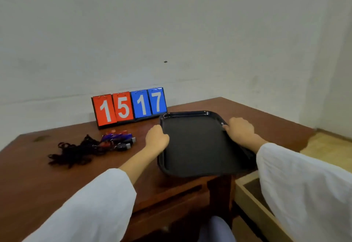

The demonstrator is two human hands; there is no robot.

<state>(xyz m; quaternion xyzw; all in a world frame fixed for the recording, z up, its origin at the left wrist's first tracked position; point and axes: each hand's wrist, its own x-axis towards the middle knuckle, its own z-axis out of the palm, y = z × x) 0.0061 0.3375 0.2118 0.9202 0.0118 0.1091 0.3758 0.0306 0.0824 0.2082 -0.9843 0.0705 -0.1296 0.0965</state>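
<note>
A black plastic tray (194, 146) sits on the brown wooden table (57, 180), its near edge hanging slightly past the table's front. My left hand (157, 139) grips the tray's left rim, fingers curled over it. My right hand (241, 128) grips the right rim near the far corner. Both arms wear white sleeves. The tray holds nothing.
A pile of small USB sticks in blue, red and black (119, 140) with tangled black lanyards (74, 153) lies left of the tray. A flip scoreboard reading 15 17 (129, 107) stands at the wall. An open light wooden drawer (253, 201) sits lower right.
</note>
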